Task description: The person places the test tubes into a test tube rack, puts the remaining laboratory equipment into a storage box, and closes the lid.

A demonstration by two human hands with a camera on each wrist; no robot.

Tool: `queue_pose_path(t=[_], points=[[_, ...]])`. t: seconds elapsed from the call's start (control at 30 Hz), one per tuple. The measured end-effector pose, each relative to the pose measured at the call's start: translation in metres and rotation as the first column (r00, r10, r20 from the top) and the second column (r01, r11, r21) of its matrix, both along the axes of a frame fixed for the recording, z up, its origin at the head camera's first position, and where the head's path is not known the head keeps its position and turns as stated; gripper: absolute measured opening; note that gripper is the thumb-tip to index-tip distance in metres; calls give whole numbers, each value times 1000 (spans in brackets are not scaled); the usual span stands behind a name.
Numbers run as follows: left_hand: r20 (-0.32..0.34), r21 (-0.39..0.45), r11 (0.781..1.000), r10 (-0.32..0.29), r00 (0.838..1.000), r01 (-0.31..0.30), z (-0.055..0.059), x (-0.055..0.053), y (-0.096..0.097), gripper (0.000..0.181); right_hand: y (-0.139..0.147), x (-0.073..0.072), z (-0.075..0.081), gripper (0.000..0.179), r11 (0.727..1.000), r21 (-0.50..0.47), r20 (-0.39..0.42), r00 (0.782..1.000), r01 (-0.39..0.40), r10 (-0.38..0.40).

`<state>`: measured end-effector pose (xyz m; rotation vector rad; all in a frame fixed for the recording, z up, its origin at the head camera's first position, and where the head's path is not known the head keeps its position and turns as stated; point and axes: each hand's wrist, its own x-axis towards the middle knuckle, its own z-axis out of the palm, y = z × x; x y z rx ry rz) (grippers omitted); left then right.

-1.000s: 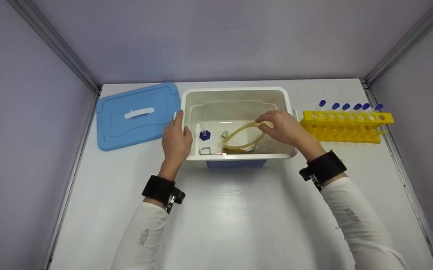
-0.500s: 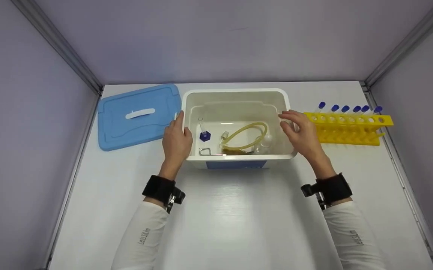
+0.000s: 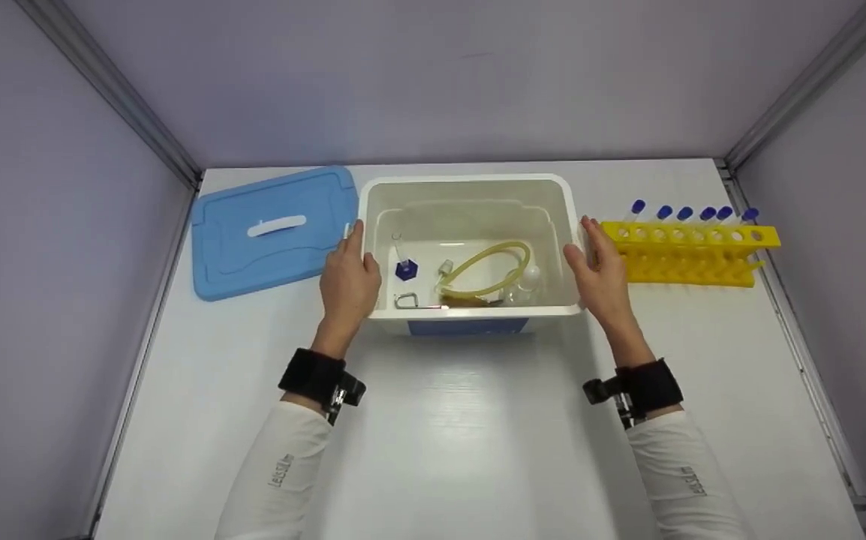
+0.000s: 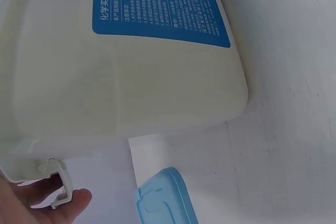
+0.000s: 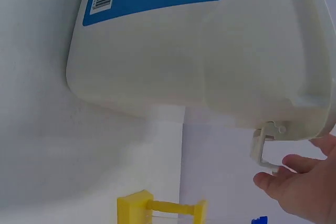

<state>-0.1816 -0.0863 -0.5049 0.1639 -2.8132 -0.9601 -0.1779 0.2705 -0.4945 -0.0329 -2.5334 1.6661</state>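
A white plastic storage box (image 3: 470, 180) with a blue label (image 4: 163, 6) stands uncovered in the middle of the table. At its left side is my left hand (image 3: 350, 281), whose fingers curl around the white side latch (image 4: 65, 182) in the left wrist view. My right hand (image 3: 604, 277) is at the right side, thumb by the rim and fingers extended down the outside; in the right wrist view its fingertips are right at the other latch (image 5: 259, 145). Inside the box lie a loop of yellow tubing (image 3: 523, 259), a glass cylinder with a purple hexagonal base (image 3: 406, 270), and a metal clamp (image 3: 407, 301).
A blue lid (image 3: 272, 255) with a white handle lies left of the box. To the right stands a yellow test tube rack (image 3: 692, 235) with several blue-capped tubes. Walls close the table in at the back and sides.
My right hand has left the yellow tubing, come up out of the box and moved right to its outer side. My left hand has stayed at the left side.
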Motion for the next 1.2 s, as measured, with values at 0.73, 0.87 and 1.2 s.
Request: queue_pose_path(t=[0.73, 0.87, 1.2], points=[[47, 57, 998, -42, 998, 39, 17, -7, -23, 54, 0, -9, -16, 51, 999, 0, 33, 999, 44, -44], [1, 89, 996, -7, 1000, 6, 16, -5, -43, 50, 1, -6, -15, 51, 998, 33, 49, 998, 48, -50], [53, -63, 998, -19, 998, 22, -8, -2, -97, 44, -5, -6, -12, 51, 992, 121, 45, 998, 37, -43]])
